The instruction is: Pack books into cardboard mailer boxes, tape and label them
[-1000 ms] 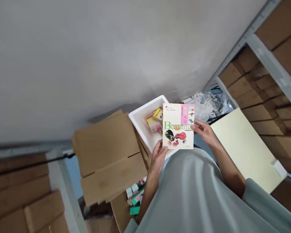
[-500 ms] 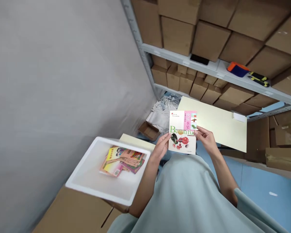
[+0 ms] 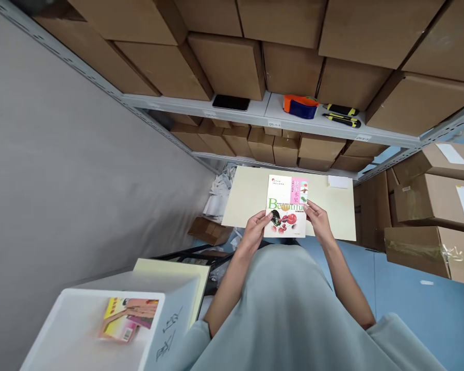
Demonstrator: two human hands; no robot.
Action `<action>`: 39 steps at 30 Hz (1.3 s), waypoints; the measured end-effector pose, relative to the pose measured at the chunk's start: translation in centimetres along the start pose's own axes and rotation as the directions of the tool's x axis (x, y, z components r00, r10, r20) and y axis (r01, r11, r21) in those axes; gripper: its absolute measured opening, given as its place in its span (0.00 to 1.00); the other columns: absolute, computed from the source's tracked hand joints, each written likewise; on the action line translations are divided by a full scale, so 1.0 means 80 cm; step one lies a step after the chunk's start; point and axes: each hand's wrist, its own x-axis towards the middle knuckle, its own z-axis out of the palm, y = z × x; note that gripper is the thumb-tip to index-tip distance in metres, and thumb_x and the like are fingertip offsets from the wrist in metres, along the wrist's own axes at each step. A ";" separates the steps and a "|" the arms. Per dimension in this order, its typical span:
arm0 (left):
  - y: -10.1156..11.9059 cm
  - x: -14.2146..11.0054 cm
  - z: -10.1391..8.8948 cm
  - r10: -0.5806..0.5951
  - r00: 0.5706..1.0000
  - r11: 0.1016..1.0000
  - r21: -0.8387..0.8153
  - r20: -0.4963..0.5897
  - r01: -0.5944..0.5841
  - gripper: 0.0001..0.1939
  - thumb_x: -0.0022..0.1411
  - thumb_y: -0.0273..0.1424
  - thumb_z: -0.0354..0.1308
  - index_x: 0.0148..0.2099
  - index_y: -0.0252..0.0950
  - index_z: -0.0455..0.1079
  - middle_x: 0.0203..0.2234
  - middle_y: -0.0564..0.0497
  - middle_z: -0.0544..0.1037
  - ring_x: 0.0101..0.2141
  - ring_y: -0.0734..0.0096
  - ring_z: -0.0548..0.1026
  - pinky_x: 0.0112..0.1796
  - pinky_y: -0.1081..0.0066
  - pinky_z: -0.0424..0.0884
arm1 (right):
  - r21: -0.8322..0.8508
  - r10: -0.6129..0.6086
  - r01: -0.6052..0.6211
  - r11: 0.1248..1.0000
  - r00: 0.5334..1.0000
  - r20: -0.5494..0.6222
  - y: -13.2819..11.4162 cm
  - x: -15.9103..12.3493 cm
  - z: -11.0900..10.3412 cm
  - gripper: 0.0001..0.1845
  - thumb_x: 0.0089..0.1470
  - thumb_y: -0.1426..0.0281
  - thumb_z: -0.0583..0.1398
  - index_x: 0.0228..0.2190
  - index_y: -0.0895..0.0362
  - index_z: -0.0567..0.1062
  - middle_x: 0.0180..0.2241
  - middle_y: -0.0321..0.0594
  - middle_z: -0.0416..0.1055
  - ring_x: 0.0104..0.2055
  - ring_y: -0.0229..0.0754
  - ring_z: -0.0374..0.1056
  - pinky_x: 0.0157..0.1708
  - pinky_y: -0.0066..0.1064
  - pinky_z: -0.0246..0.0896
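Both hands hold a thin booklet (image 3: pixel 280 193) upright in front of me, its cover facing me. The cover is white with a pink strip, the green word "Beautiful" and pictures of fruit and vegetables. My left hand (image 3: pixel 255 229) grips its lower left edge, thumb on the front. On the right edge, my right hand (image 3: pixel 317 219) pinches it, thumb also on the cover. Behind the booklet is a cream tabletop (image 3: pixel 243 198) with a small white slip (image 3: pixel 340 182) at its far right.
At lower left stands a white plastic bin (image 3: pixel 154 330) with several colourful booklets (image 3: pixel 129 317) inside. Ahead, a metal shelf (image 3: pixel 251 109) bears cardboard boxes, a black phone (image 3: pixel 231 102), an orange and blue item (image 3: pixel 300 106) and yellow-black utility knives (image 3: pixel 342 120). Cartons (image 3: pixel 417 250) are stacked on the right.
My view has swung right, away from the bin and toward the table and shelf. The booklet stays in both hands, now in front of the tabletop.
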 end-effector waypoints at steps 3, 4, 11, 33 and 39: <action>-0.004 0.016 0.021 -0.014 1.000 1.000 0.014 -0.003 0.014 0.28 0.51 0.43 0.81 0.50 0.32 0.83 0.42 0.39 0.88 0.42 0.50 0.88 0.46 0.58 0.84 | -0.016 -0.005 0.005 1.000 0.999 -0.041 0.001 0.014 -0.018 0.44 0.53 0.42 0.71 0.62 0.57 0.79 0.49 0.50 0.85 0.50 0.55 0.81 0.51 0.48 0.78; -0.005 0.020 0.025 -0.017 1.000 1.000 0.016 -0.005 0.017 0.29 0.51 0.43 0.81 0.50 0.32 0.83 0.42 0.39 0.88 0.42 0.50 0.88 0.46 0.57 0.84 | -0.047 -0.018 0.015 0.999 0.997 -0.070 0.001 0.016 -0.022 0.45 0.54 0.41 0.70 0.62 0.57 0.79 0.50 0.51 0.84 0.51 0.56 0.81 0.51 0.49 0.78; -0.015 0.041 0.054 0.141 0.986 0.982 0.138 -0.088 -0.128 0.30 0.51 0.46 0.80 0.51 0.33 0.85 0.42 0.42 0.89 0.42 0.49 0.87 0.50 0.52 0.82 | -0.471 -0.267 0.174 0.865 0.954 -0.138 -0.012 0.002 -0.006 0.39 0.63 0.43 0.62 0.63 0.57 0.76 0.65 0.58 0.73 0.62 0.58 0.75 0.61 0.52 0.73; 0.137 0.056 -0.057 0.183 0.935 0.948 0.198 0.305 -0.250 0.27 0.56 0.49 0.77 0.49 0.34 0.85 0.41 0.41 0.88 0.43 0.48 0.85 0.44 0.59 0.81 | -0.195 -0.159 0.174 0.965 0.983 0.088 -0.089 0.022 0.131 0.33 0.55 0.41 0.69 0.48 0.55 0.81 0.53 0.51 0.83 0.53 0.60 0.80 0.51 0.49 0.79; 0.157 0.047 -0.080 0.391 0.913 0.876 0.259 0.114 -0.407 0.24 0.60 0.48 0.74 0.50 0.35 0.86 0.40 0.46 0.88 0.40 0.53 0.85 0.42 0.63 0.81 | -0.349 -0.403 0.330 0.877 0.902 -0.159 -0.068 0.036 0.190 0.40 0.58 0.41 0.65 0.61 0.55 0.76 0.66 0.57 0.72 0.67 0.59 0.71 0.64 0.53 0.70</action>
